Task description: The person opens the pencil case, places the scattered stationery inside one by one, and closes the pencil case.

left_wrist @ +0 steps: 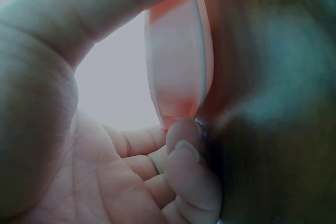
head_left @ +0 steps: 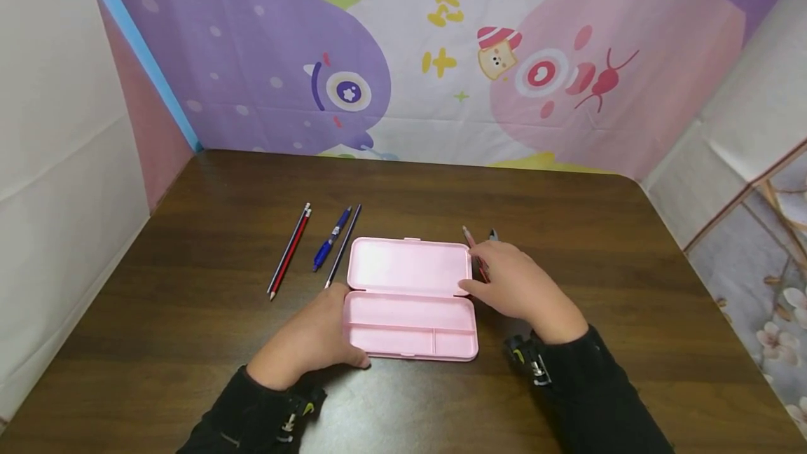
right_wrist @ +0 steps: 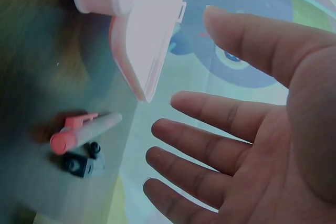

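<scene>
With the left hand [head_left: 313, 337], nearer, gripping the left end of the pink pencil case [head_left: 410, 310] — lying open on the worktop [head_left: 157, 342], lengthwise from left to right between both hands — and holding the right hand [head_left: 520, 282] wide, just beside the right end of the lid [head_left: 408, 267].

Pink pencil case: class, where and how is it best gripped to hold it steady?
Probably by the short left end of the tray, coming from the left, thumb at the near corner. The pink pencil case lies open, lid laid back on the far side, leaving a narrow end to span, as the left hand does.
</scene>
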`<state>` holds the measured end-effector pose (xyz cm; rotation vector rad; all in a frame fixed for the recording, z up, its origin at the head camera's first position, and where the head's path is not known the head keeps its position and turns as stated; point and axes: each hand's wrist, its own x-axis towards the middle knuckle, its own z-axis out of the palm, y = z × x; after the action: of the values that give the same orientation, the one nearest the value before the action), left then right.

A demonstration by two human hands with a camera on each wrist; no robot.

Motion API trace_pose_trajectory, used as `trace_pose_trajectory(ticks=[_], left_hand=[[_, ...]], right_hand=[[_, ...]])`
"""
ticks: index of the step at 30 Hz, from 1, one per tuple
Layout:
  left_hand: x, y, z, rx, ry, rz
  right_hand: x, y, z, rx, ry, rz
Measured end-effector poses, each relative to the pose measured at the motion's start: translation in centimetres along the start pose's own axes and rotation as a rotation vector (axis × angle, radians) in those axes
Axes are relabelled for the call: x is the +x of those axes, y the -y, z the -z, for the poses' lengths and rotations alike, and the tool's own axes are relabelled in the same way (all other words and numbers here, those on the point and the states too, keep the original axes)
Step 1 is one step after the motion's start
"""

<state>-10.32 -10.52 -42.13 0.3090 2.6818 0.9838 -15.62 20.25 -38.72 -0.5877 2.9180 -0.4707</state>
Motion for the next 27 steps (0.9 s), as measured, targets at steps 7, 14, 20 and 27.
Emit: trace_pose_trajectory(ticks=[7,14,20,27], left_hand=[[0.0,0.3,-0.2,-0.023,-0.002,-0.011],[0.1,0.1,-0.4,-0.017,0.009,0.002],[0.2,-0.1,-0.4,-0.021,0.018,0.005],[0.4,-0.1,-0.4,0.005,0.001,-0.001]], right_hand=[[-1.6,-0.6,0.6,0.057,-0.009,-0.053],[-3.2,-2.3,1.6,-0.052,-0.023,-0.172],[-4.5,-4.5,2.2,-0.183,0.015,-0.238],[-5.0,-6.8,2.2,-0.227,0.064,-0.229]])
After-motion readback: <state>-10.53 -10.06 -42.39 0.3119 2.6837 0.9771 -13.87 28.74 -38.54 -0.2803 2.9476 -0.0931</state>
